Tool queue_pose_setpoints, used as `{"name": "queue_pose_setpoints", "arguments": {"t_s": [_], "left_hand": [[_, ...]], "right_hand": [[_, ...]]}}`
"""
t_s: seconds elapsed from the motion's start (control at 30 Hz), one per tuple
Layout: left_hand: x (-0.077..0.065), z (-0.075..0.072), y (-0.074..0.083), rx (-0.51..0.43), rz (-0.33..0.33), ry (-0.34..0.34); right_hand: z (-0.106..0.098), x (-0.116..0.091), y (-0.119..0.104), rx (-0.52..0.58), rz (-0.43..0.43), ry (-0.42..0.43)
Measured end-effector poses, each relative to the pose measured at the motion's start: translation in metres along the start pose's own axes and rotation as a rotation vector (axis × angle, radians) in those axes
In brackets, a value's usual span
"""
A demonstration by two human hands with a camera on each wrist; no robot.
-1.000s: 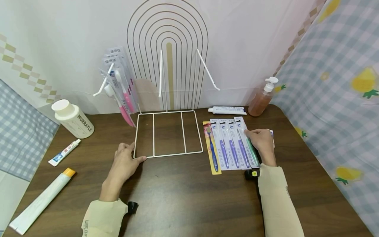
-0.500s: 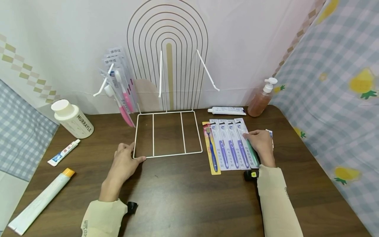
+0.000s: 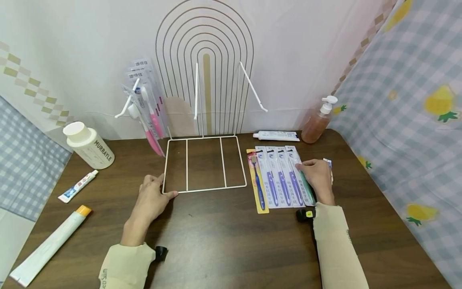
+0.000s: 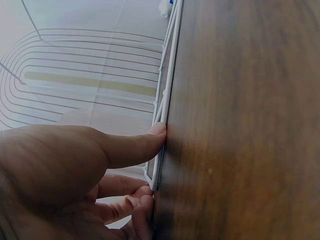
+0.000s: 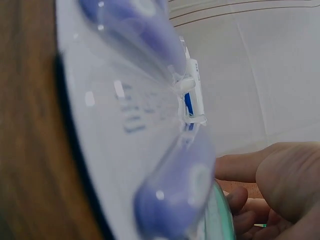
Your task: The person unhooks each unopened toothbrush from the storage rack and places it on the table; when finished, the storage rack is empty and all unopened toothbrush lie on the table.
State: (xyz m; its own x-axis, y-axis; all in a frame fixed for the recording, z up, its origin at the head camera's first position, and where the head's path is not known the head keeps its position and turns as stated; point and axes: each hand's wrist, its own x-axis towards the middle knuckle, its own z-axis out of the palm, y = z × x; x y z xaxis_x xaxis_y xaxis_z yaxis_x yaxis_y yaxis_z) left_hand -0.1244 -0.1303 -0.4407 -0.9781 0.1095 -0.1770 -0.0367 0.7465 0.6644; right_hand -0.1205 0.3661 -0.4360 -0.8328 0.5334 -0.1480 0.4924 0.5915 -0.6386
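Note:
My left hand [image 3: 153, 200] grips the front left corner of a white wire rack [image 3: 205, 190], its thumb along the front bar. The left wrist view shows that thumb [image 4: 142, 147] against the bar, with the other fingers curled round the corner. My right hand [image 3: 319, 176] pinches a packaged toothbrush with a green handle [image 3: 306, 185], the rightmost in a row lying on the table. Beside it lie three packs with purple handles [image 3: 284, 188] and one yellow-backed pack with a blue toothbrush [image 3: 258, 184]. My hand partly covers the green one.
Pink toothbrush packs [image 3: 153, 108] hang on the rack's left hook. Further left are a white bottle [image 3: 90, 146], a small toothpaste tube [image 3: 77, 186] and a long tube with an orange cap [image 3: 50, 247]. Behind the row lie another tube [image 3: 277, 136] and an amber pump bottle [image 3: 315, 124].
My right hand has drawn slightly toward me, and the top of the green toothbrush's pack has come down nearly level with its neighbours. My left hand stays at the rack corner.

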Motion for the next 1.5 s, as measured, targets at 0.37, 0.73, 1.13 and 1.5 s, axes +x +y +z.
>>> {"name": "queue_pose_setpoints", "arguments": {"t_s": [0.37, 0.73, 1.13, 1.5], "left_hand": [[-0.004, -0.003, 0.005, 0.01, -0.028, -0.042], [-0.003, -0.001, 0.0, 0.016, -0.017, -0.01], [0.001, 0.0, -0.008, 0.013, 0.003, 0.031], [-0.001, 0.0, 0.004, 0.014, -0.008, -0.004]], "right_hand": [[0.003, 0.003, 0.002, -0.007, -0.002, -0.004], [0.005, 0.001, -0.001, 0.0, 0.013, -0.013], [0.003, 0.0, -0.007, 0.008, 0.01, -0.031], [0.02, -0.034, -0.052, -0.056, -0.32, -0.124]]}}
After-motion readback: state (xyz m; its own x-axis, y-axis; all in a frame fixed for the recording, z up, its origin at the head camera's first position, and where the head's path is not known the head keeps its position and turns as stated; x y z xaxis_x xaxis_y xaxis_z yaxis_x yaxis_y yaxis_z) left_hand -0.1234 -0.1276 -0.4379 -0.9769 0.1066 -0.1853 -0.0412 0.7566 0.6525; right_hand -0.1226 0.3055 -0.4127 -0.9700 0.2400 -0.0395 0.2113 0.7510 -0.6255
